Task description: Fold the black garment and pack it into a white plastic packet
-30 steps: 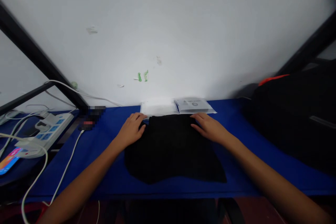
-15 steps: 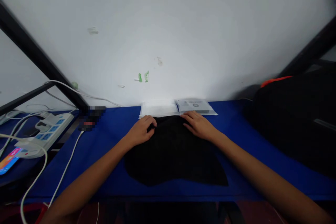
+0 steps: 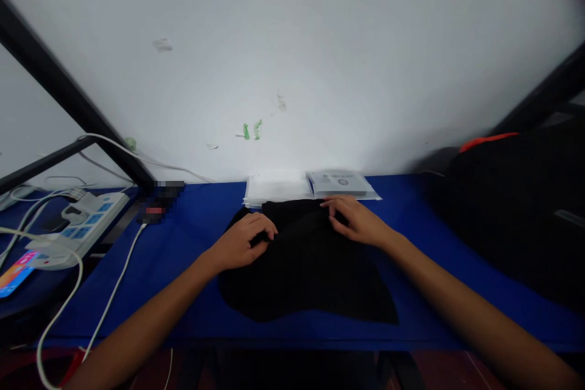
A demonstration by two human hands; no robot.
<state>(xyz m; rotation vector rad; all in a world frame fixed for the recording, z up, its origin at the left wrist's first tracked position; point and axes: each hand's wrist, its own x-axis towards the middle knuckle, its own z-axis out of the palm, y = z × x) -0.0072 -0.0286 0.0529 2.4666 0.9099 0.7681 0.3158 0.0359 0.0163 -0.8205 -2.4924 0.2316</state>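
A piece of black cloth, perhaps a folded garment, lies on the blue tabletop in front of me. My left hand is at its upper left side, with curled fingers and thumb closed on the fabric. Near the upper right edge, my right hand rests with bent fingers; its index fingertip touches the cloth and the thumb stays apart from it. A low crease runs across the fabric between both hands. Just behind the cloth lie a white plastic packet and a clear printed packet.
A white power strip with plugs and cables is on the left, beside a bright-screened phone. A white cable hangs over the front edge. A large black bag fills the right side. Behind stands a white wall.
Both hands have drawn back slightly from the cloth's far edge, the left one toward me. The fabric's upper left part has shifted and shows behind the left hand.
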